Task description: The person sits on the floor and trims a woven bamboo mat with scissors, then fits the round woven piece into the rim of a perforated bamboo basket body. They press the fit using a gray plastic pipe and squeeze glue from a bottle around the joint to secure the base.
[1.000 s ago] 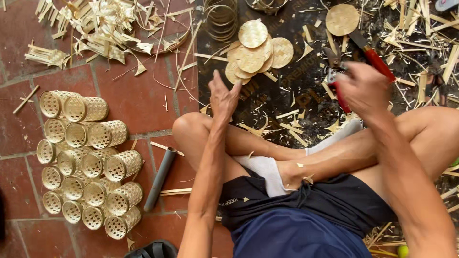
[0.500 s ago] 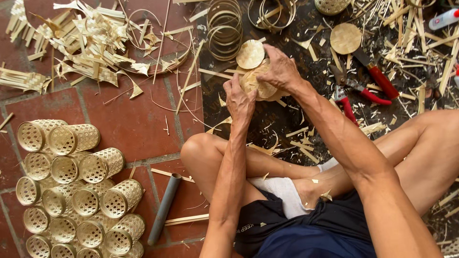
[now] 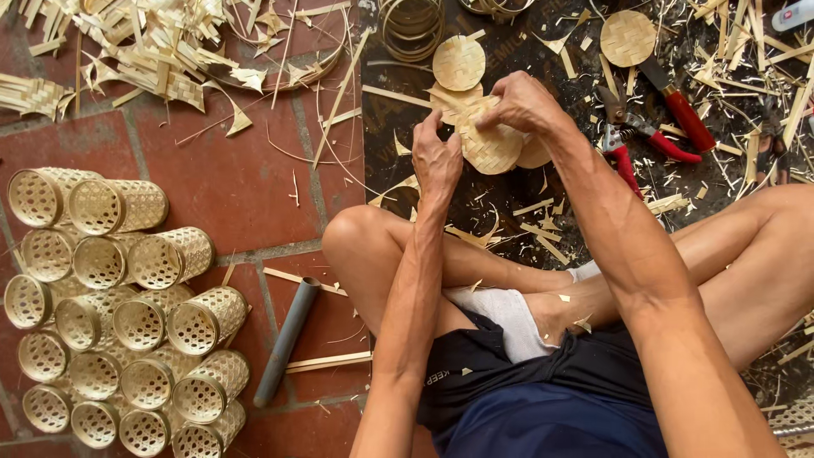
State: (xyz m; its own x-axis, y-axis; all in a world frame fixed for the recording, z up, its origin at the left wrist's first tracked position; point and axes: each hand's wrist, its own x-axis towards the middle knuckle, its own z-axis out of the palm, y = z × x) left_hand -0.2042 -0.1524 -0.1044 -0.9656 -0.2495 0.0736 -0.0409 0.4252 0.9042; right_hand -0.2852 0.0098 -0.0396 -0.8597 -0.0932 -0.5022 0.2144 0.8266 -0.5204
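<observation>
At the far left, on the red brick floor (image 3: 212, 178), lies a heap of small woven bamboo cylinders (image 3: 119, 314) on their sides, open mouths toward the camera, packed close and touching one another. Above them a scatter of bamboo offcuts (image 3: 144, 51) spreads along the top edge, and just right of the cylinders a grey pipe (image 3: 286, 341) lies on the bricks beside a flat bamboo strip. A dark mat (image 3: 509, 212) begins near the middle, and the person sits cross-legged at its near edge. Over the mat the left hand (image 3: 437, 157) closes its fingertips on the left edge of a round woven bamboo disc (image 3: 490, 146), while the right hand (image 3: 521, 102) pinches the disc's upper rim from above, so both hands hold the one disc, raised just over a few more discs lying on the mat under it. Another disc (image 3: 459, 63) lies just beyond, next to bamboo hoops (image 3: 411, 25), and a further disc (image 3: 628, 38) rests well to the right. Right of the hands, red-handled shears (image 3: 623, 140) and a red-handled knife (image 3: 678, 102) lie on the mat among shavings. The step in hand looks like separating or checking a single disc picked from the stack; the next move would seem to call for a firm hold on its rim and turning it without bending the weave.
</observation>
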